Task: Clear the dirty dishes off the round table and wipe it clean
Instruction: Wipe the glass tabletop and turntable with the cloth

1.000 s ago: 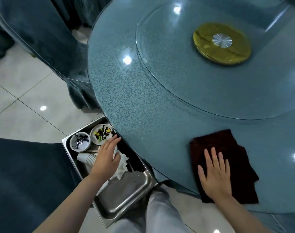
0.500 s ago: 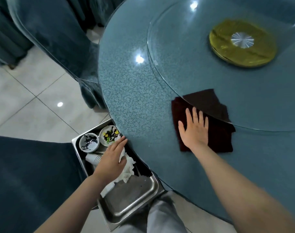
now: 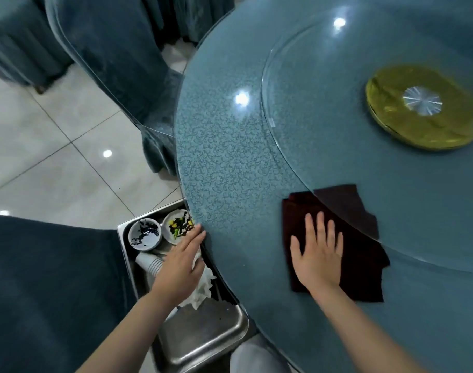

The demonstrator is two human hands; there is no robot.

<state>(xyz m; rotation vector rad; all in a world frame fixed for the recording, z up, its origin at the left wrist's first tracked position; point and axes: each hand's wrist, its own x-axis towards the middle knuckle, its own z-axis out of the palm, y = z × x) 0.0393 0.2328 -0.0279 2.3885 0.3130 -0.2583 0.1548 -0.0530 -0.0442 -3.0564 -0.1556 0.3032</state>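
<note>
Wiping is the step in hand: the right hand [image 3: 317, 261] lies flat, fingers straight and spread, pressing a dark red cloth [image 3: 362, 254] onto the round table [image 3: 230, 157]. Palm-down pressure like that spreads force over the rag, so it suits sweeping, not lifting. The cloth's far corner is tucked under the rim of the glass turntable [image 3: 337, 90], probably to reach the strip the glass overhangs. A gold hub [image 3: 421, 106] sits at the turntable's centre, well apart from the cloth.

Left hand [image 3: 180, 267] hovers over a metal tray [image 3: 203, 335] held just below the table edge, fingers straight and close together, tips touching or nearly touching the edge; cannot tell which. It grips nothing visible. Likely placed there to catch or steer crumbs off the edge into the tray.

Dirty dishes are already off the table, in the tray: a small bowl [image 3: 145, 235] with dark residue, a small plate [image 3: 176, 223] with green and yellow scraps beside it, stacked paper cups [image 3: 149, 262] and a crumpled napkin [image 3: 203, 286] partly under the left hand.

No dishes show on the visible tabletop, so clearing looks done and wiping is underway. Risk: the cloth snagging on the glass rim.

Chairs with blue covers [image 3: 109, 44] stand around on a tiled floor [image 3: 41, 146].
</note>
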